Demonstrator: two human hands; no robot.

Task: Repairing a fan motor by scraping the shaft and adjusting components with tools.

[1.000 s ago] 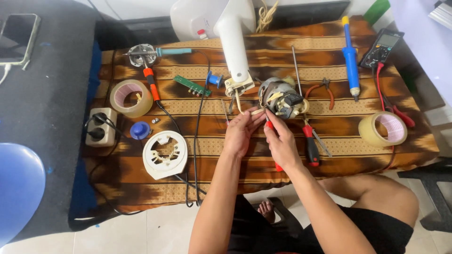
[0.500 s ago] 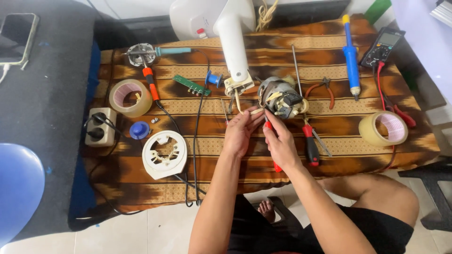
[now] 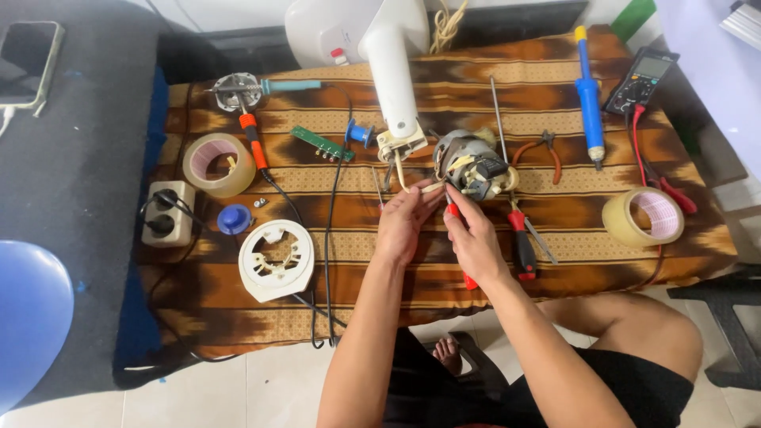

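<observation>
A grey fan motor (image 3: 469, 161) with cream wires lies on the brown patterned cloth (image 3: 444, 95), just below the white fan neck (image 3: 394, 75). My left hand (image 3: 403, 224) pinches a cream wire (image 3: 414, 189) that runs from the neck toward the motor. My right hand (image 3: 476, 240) is closed around a red-handled tool (image 3: 468, 280), whose red handle shows above my fingers and below my wrist. Both hands meet at the motor's near side, fingertips almost touching.
A second red screwdriver (image 3: 521, 242), pliers (image 3: 541, 149), a blue soldering tool (image 3: 589, 95) and a multimeter (image 3: 640, 79) lie to the right. Tape rolls (image 3: 216, 162) (image 3: 642, 215) flank the cloth. A white round cover (image 3: 273, 257), power strip (image 3: 166, 212) and green circuit board (image 3: 321, 143) lie left.
Both hands stay at the motor; my fingers have shifted only slightly on the wire and tool.
</observation>
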